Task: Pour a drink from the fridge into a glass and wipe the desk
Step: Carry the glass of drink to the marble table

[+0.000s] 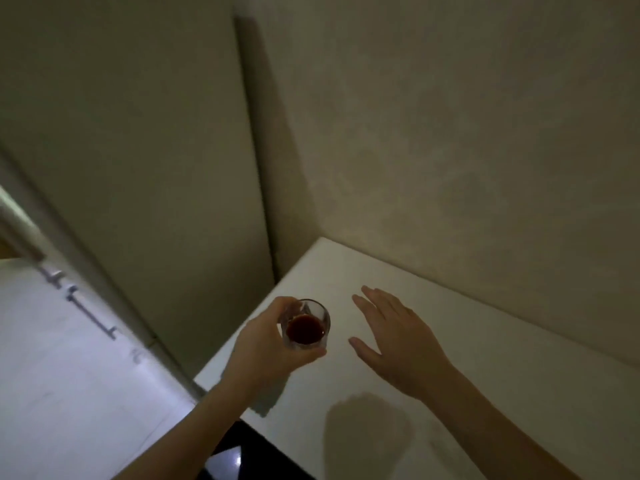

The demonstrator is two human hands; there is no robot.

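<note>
White table fills the corner; your left hand grips a glass of dark drink, your right hand hovers spread flat, empty.

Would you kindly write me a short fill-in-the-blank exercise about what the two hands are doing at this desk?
1. The clear drinking glass is held in the ____ hand.
2. The liquid inside the glass is dark ____.
3. The right hand hovers with its fingers ____ and holds nothing.
4. A grey cloth lies on the white desk, partly under the ____ forearm.

Missing words: left; red; spread; left
</note>
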